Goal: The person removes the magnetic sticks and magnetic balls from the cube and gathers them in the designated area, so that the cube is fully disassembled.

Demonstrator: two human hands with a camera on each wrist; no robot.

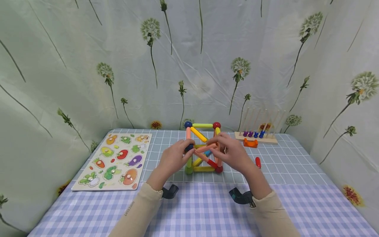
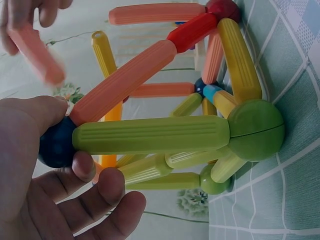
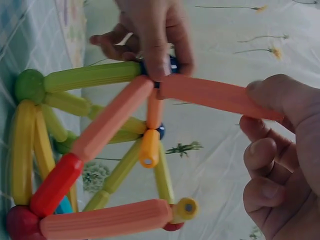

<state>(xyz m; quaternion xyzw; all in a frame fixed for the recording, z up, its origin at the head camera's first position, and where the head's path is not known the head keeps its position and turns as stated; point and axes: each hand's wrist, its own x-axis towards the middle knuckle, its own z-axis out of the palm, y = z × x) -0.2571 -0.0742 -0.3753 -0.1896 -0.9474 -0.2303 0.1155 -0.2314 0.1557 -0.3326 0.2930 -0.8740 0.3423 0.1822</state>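
A frame of magnetic rods and balls stands on the table before me. My left hand (image 1: 174, 157) pinches the dark blue ball (image 2: 55, 142) at its upper near-left corner, between thumb and fingers. The right hand (image 1: 232, 153) holds a loose salmon rod (image 3: 212, 96) by one end; the other end points at the blue ball, and I cannot tell if they touch. From that ball a green rod (image 2: 152, 135) runs down to a green ball (image 2: 256, 130). A salmon rod (image 3: 112, 120) joined to a short red rod (image 3: 56, 184) slants down to a red ball (image 3: 22, 222).
Left of the frame lies a vegetable puzzle board (image 1: 116, 186). A wooden peg rack (image 1: 273, 141) with purple and blue pieces stands at the back right. Near it are an orange curved piece (image 1: 250, 143) and a red rod (image 1: 258, 162). Behind hangs a dandelion-print curtain (image 1: 204, 65).
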